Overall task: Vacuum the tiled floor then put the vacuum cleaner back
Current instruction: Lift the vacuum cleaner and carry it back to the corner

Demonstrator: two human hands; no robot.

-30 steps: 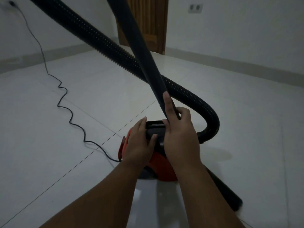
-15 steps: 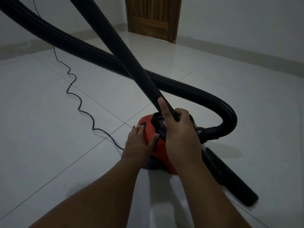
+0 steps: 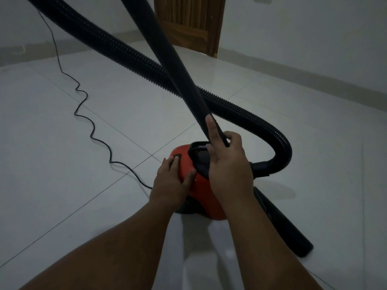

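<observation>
Press the switch squarely with your left hand (image 3: 172,181): it lies flat, fingers spread, on the vacuum cleaner (image 3: 196,185). Your right hand (image 3: 227,170) is wrapped around the wand (image 3: 167,65); keep it steady. The red canister with its black handle sits on the tiled floor (image 3: 83,206), dead centre, hose (image 3: 261,126) looping at 3 o'clock, cord (image 3: 92,130) trailing to 10.

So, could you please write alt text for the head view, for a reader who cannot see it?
A person bends over a red vacuum on a white tiled floor, left hand flat on its body, right hand gripping the black wand. The ribbed hose loops behind, and a cord trails left toward the wall; a wooden door stands beyond.
</observation>
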